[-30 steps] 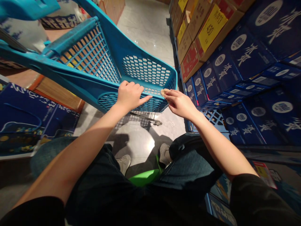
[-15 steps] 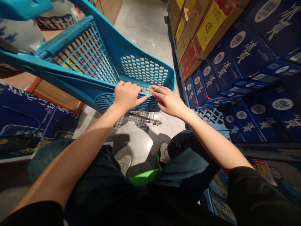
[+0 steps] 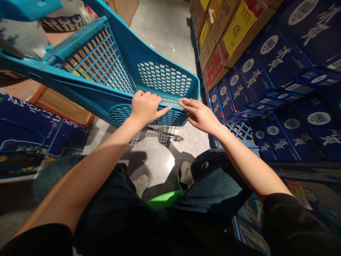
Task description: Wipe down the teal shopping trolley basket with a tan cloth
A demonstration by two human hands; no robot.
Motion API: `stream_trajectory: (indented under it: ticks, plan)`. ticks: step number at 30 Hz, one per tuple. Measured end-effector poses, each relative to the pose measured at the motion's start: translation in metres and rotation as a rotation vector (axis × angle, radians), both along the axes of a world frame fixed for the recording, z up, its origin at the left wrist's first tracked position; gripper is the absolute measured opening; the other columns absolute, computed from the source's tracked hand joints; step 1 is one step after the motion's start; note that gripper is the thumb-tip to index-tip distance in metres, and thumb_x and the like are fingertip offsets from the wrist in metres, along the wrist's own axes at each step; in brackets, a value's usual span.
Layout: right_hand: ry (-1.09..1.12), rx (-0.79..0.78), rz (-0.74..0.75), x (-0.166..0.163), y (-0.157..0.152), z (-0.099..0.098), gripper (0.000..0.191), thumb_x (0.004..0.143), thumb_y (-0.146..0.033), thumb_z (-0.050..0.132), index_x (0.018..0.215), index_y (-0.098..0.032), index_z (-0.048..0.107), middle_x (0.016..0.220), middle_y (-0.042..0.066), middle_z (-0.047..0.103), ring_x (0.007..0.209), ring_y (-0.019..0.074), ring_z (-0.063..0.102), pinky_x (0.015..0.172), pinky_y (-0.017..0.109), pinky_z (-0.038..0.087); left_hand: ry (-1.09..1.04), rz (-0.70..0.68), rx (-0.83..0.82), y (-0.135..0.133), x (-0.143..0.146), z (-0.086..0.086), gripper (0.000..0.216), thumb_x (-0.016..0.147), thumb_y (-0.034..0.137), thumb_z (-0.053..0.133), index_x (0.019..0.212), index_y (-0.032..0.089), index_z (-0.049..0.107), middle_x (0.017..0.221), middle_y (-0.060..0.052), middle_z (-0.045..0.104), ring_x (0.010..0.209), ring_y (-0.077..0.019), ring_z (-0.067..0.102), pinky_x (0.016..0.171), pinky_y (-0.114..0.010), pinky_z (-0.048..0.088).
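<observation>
A blue plastic shopping cart [image 3: 114,67] stands tilted in front of me, its mesh basket open towards me. My left hand [image 3: 145,106] grips the near rim of the basket, index finger stretched along it. My right hand [image 3: 201,115] pinches a small tan pad or cloth [image 3: 182,101] and presses it on the same rim, a little to the right of the left hand. I am seated, my knees in dark trousers below my arms.
Stacks of dark blue cartons [image 3: 279,85] and brown boxes with yellow price tags [image 3: 237,28] line the right side. More blue cartons [image 3: 29,131] lie at the left. A green stool edge [image 3: 162,201] shows between my legs. Grey tiled floor [image 3: 165,32] runs ahead.
My right hand with the pad slid left along the cart rim, then back to the right. My left hand kept its grip in the same place.
</observation>
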State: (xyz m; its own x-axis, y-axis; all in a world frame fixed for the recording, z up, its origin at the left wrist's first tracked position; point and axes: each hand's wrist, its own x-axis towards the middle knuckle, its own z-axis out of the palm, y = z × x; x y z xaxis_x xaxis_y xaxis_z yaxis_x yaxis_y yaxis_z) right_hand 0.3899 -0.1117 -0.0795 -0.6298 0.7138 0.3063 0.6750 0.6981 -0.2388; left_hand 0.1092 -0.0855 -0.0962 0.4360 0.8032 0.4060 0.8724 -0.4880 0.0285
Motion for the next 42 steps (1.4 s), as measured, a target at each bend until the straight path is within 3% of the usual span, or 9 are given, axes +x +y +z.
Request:
stream_trajectory:
  ticks: [3, 7, 11, 20, 26, 31, 35, 42]
  plan:
    - [0.050, -0.015, 0.040, -0.018, 0.004, -0.002, 0.058, 0.092, -0.009, 0.053, 0.147, -0.017, 0.069, 0.152, 0.015, 0.069, 0.149, 0.0316, 0.060, 0.129, 0.058, 0.051, 0.043, -0.015, 0.042, 0.001, -0.001, -0.001, 0.061, 0.106, 0.073, 0.040, 0.087, 0.024, 0.070, 0.090, -0.010, 0.075, 0.094, -0.0306, 0.061, 0.083, -0.048, 0.039]
    - [0.050, 0.024, 0.070, -0.029, 0.006, -0.005, 0.061, 0.090, -0.008, 0.053, 0.149, -0.015, 0.067, 0.154, 0.016, 0.067, 0.151, 0.0305, 0.058, 0.136, 0.059, 0.041, 0.052, -0.017, 0.059, 0.001, -0.002, -0.002, 0.059, 0.107, 0.071, 0.041, 0.088, 0.024, 0.072, 0.091, -0.012, 0.077, 0.094, -0.0337, 0.066, 0.082, -0.050, 0.042]
    - [0.023, 0.020, 0.070, -0.020, 0.001, -0.005, 0.060, 0.091, -0.008, 0.055, 0.149, -0.015, 0.066, 0.156, 0.017, 0.065, 0.153, 0.0314, 0.056, 0.136, 0.059, 0.042, -0.009, -0.029, 0.058, 0.001, -0.004, -0.002, 0.055, 0.103, 0.072, 0.049, 0.086, 0.025, 0.072, 0.089, -0.012, 0.077, 0.094, -0.0362, 0.067, 0.082, -0.051, 0.042]
    - [-0.027, 0.048, -0.033, 0.013, -0.011, -0.003, 0.051, 0.089, -0.008, 0.056, 0.137, -0.015, 0.074, 0.150, 0.016, 0.071, 0.147, 0.0379, 0.061, 0.127, 0.063, 0.051, 0.046, 0.005, -0.030, -0.001, 0.002, 0.005, 0.060, 0.106, 0.072, 0.042, 0.092, 0.023, 0.074, 0.095, -0.011, 0.078, 0.100, -0.0336, 0.063, 0.087, -0.051, 0.042]
    - [-0.057, 0.052, 0.008, -0.024, -0.002, 0.002, 0.062, 0.087, -0.002, 0.056, 0.148, -0.010, 0.067, 0.151, 0.017, 0.068, 0.149, 0.0344, 0.058, 0.133, 0.055, 0.047, 0.035, -0.014, 0.033, 0.002, -0.001, -0.001, 0.059, 0.105, 0.072, 0.046, 0.092, 0.022, 0.074, 0.093, -0.013, 0.077, 0.097, -0.0354, 0.066, 0.086, -0.050, 0.043]
    - [-0.032, 0.084, 0.029, -0.044, 0.000, -0.003, 0.071, 0.086, 0.003, 0.053, 0.155, -0.014, 0.060, 0.160, 0.015, 0.061, 0.157, 0.0335, 0.046, 0.133, 0.060, 0.045, 0.022, -0.031, 0.071, 0.003, -0.005, -0.005, 0.058, 0.106, 0.072, 0.046, 0.087, 0.023, 0.071, 0.092, -0.013, 0.079, 0.093, -0.0351, 0.068, 0.081, -0.048, 0.042]
    - [-0.056, 0.080, 0.021, -0.034, -0.004, -0.001, 0.065, 0.086, 0.001, 0.054, 0.149, -0.015, 0.065, 0.154, 0.013, 0.066, 0.153, 0.0328, 0.052, 0.135, 0.057, 0.044, 0.006, -0.029, 0.071, 0.004, -0.006, -0.006, 0.057, 0.104, 0.073, 0.049, 0.087, 0.023, 0.073, 0.090, -0.012, 0.078, 0.093, -0.0343, 0.067, 0.083, -0.049, 0.042]
    - [-0.091, 0.010, -0.086, 0.004, -0.011, 0.007, 0.051, 0.090, -0.007, 0.058, 0.137, -0.015, 0.076, 0.148, 0.015, 0.072, 0.143, 0.0374, 0.063, 0.120, 0.058, 0.059, 0.015, -0.031, 0.053, 0.004, -0.004, -0.008, 0.061, 0.105, 0.075, 0.045, 0.091, 0.022, 0.072, 0.090, -0.011, 0.076, 0.095, -0.0315, 0.063, 0.086, -0.047, 0.041]
